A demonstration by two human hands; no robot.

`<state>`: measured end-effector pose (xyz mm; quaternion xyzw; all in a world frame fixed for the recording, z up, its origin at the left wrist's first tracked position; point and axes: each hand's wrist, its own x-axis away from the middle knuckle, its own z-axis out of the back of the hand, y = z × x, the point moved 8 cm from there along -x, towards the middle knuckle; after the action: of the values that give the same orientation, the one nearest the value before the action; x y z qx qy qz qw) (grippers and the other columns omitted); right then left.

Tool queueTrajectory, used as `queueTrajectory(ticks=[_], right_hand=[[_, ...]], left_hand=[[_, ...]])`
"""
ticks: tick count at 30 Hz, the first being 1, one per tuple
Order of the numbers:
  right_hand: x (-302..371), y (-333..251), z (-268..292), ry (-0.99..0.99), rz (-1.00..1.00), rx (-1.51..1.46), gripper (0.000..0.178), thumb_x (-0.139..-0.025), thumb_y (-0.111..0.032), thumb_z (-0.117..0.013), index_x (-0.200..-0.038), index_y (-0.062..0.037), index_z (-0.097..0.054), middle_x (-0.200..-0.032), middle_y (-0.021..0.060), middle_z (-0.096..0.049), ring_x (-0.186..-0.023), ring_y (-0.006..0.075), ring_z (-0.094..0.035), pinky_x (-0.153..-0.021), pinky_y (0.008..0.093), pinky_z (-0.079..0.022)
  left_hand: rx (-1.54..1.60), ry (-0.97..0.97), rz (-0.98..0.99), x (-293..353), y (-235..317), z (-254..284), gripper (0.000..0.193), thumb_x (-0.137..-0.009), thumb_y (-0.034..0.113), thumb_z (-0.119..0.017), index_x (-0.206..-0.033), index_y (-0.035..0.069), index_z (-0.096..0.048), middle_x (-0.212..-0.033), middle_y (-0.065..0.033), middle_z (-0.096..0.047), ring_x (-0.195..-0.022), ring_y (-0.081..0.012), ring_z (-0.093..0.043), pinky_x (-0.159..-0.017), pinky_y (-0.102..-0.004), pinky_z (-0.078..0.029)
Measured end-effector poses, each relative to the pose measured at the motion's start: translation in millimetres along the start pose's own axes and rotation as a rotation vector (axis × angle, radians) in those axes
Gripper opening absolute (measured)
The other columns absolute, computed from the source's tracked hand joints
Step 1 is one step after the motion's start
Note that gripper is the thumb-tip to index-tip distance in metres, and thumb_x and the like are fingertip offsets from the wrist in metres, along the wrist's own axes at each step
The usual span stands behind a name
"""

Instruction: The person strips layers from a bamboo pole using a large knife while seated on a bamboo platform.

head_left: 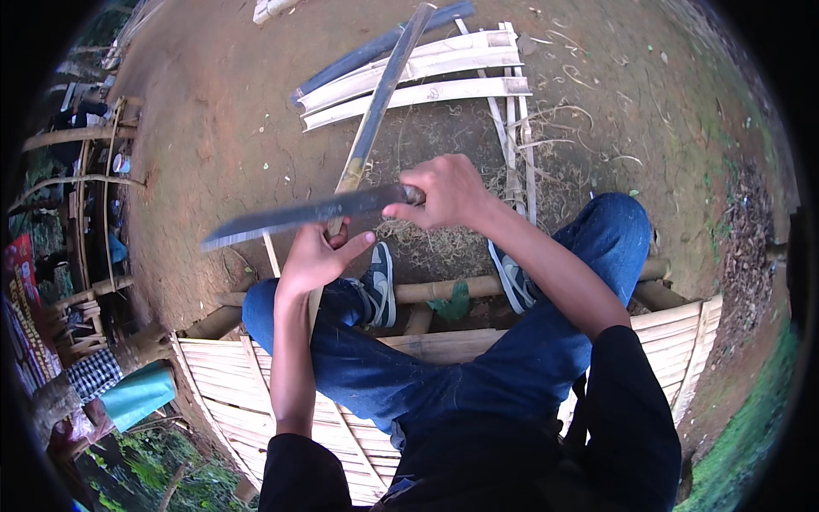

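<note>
My right hand (452, 193) is wrapped round the handle of a machete (299, 218). Its long dark blade points left and lies across a bamboo strip (380, 111), just above my other hand; whether it touches the strip I cannot tell. The strip is dark on its outer face and pale where it has been shaved, and it slants from the upper middle down towards my left thigh. Below the blade, my left hand (312, 259) grips this strip, fingers curled round it and thumb pointing right. Part of the strip is hidden behind the blade and left hand.
Split bamboo pieces (418, 75) lie on the ground ahead, with a dark bamboo length (341, 75) behind them. Curly shavings (426, 243) litter the soil by my shoes. I sit on a slatted bamboo bench (217, 375). A bamboo fence (85, 196) stands at the left.
</note>
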<state>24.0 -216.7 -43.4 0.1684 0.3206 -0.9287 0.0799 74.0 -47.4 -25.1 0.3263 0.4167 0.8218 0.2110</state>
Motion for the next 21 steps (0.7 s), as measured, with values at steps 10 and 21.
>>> queueTrajectory(ticks=[10,21], right_hand=[[1.1,-16.7,8.1,0.019,0.078,0.062,0.057,-0.086,-0.062,-0.057,-0.058,-0.012,-0.059,-0.044,0.0037,-0.05,-0.038,0.0205,-0.053,-0.037,0.0323,-0.039],[1.9,37.8,3.7,-0.152,-0.348,-0.177,0.057,-0.087,-0.057,-0.058,-0.06,-0.0071,-0.06,-0.044,0.0052,-0.047,-0.038,0.0166,-0.047,-0.038,0.0327,-0.038]], left_hand=[[-0.083,-0.013,-0.058,3.7,22.2,-5.5,0.031,-0.079,0.013,-0.078,-0.096,0.003,-0.054,-0.072,0.0064,-0.043,-0.06,-0.0022,-0.034,-0.052,-0.021,-0.031],[-0.013,-0.055,-0.024,-0.8,7.4,-2.4,0.031,-0.079,0.017,-0.079,-0.089,0.004,-0.053,-0.072,0.0051,-0.043,-0.063,-0.0052,-0.037,-0.055,-0.023,-0.035]])
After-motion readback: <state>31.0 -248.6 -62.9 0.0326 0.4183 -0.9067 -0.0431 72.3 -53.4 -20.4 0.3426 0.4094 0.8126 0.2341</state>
